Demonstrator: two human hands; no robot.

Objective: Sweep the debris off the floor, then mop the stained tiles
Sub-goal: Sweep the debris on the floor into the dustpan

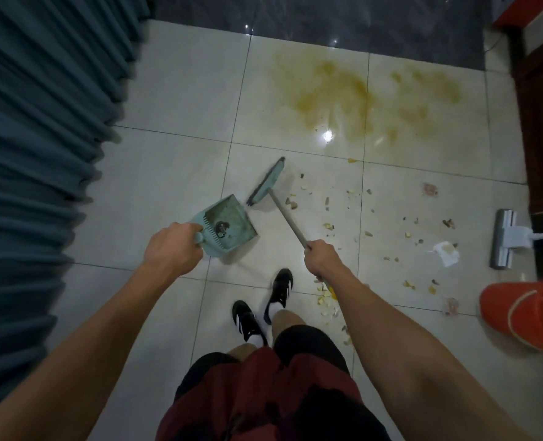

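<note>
My left hand point(171, 248) grips the handle of a light blue dustpan point(228, 227) that rests on the white tiles, with a few dark bits inside it. My right hand point(322, 257) holds the stick of a light blue broom point(265, 183), whose head sits on the floor just beyond the pan's mouth. Small crumbs and scraps of debris point(388, 224) lie scattered to the right of the broom. A crumpled white paper scrap point(447, 253) lies among them. A wide yellow-brown stain point(353, 93) covers the tiles further ahead.
A teal curtain point(41, 138) hangs along the left. A white flat mop head point(507, 238) lies at the right, next to dark wooden furniture point(541, 128). An orange bucket point(525, 313) stands at the right edge. My feet in black shoes point(260, 305) stand just behind the pan.
</note>
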